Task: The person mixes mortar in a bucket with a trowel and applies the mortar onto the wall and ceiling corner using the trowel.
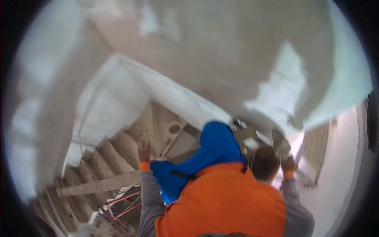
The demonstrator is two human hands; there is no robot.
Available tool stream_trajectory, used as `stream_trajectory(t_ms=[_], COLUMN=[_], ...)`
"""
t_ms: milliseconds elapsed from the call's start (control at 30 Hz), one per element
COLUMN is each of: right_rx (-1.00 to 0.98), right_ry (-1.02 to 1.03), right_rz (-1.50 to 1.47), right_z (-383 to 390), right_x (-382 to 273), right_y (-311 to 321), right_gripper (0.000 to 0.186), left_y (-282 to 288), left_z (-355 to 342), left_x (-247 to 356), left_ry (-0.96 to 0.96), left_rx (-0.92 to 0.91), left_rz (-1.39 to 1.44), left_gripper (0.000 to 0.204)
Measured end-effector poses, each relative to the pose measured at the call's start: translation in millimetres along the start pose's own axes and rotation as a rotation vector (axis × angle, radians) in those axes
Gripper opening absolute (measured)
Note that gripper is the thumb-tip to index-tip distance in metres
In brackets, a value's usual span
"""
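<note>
My left hand (144, 150) is held out beside my blue-trousered leg, above the stairs. Its fingers point up and look apart, with nothing seen in them. At the right, my right hand (289, 163) is closed at the lower end of a grey, leaf-shaped trowel (281, 143); its handle is hidden in the fingers. The blade points up toward the wall (237, 51), which has patchy grey-brown and white coating. Next to this hand is a dark brown rounded thing (264, 161) that I cannot make out.
Bare concrete stairs (103, 162) wind down at the left, with a plank (98, 185) across them. Red bars (122, 205) lie below. By my knees is a grey tray-like surface (181, 144). Boards (316, 148) lean at the right wall.
</note>
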State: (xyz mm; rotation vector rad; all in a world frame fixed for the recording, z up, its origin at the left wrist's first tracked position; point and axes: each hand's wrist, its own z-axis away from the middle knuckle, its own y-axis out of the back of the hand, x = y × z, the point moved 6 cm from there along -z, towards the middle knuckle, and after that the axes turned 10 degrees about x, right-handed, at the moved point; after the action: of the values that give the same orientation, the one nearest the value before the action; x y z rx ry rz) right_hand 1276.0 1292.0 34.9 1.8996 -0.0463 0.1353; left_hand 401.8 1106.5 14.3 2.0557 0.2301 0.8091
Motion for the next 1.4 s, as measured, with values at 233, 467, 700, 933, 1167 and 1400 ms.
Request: stream_trajectory(t_ms=[233, 467, 700, 933, 1167, 1400], right_rx=[-0.061, 0.062, -0.375, -0.246, -0.189, -0.027], right_ry=[-0.429, -0.336, -0.376, -0.405, -0.427, -0.170], right_rz=[-0.284, -0.250, -0.208, -0.450, -0.861, -0.749], right_z=[31.7, 46.6, 56.8, 65.9, 5.9, -28.1], right_x=[-27.3, -20.6, -3.3, -25.9, -28.5, -37.4], right_y=[65.9, 49.7, -57.7, -29.1, -84.3, -68.8], right_gripper=[0.038, 0.026, 0.042, 0.040, 0.028, 0.032], left_y=[-2.9, -16.2, -50.7, -48.9, -20.7, -14.4], left_z=[-27.0, -15.5, -1.8, 13.6, 13.9, 11.8], left_x=[206.0, 272.1, 251.6, 252.2, 278.8, 251.2], left_ry=[0.295, 0.267, -0.307, 0.150, 0.079, 0.189], left_rx=[-0.349, -0.468, -0.285, -0.501, -0.595, -0.510], left_rz=[0.802, 0.819, 0.470, 0.504, 0.655, 0.740], left_gripper=[0.050, 0.048, 0.044, 0.069, 0.068, 0.069])
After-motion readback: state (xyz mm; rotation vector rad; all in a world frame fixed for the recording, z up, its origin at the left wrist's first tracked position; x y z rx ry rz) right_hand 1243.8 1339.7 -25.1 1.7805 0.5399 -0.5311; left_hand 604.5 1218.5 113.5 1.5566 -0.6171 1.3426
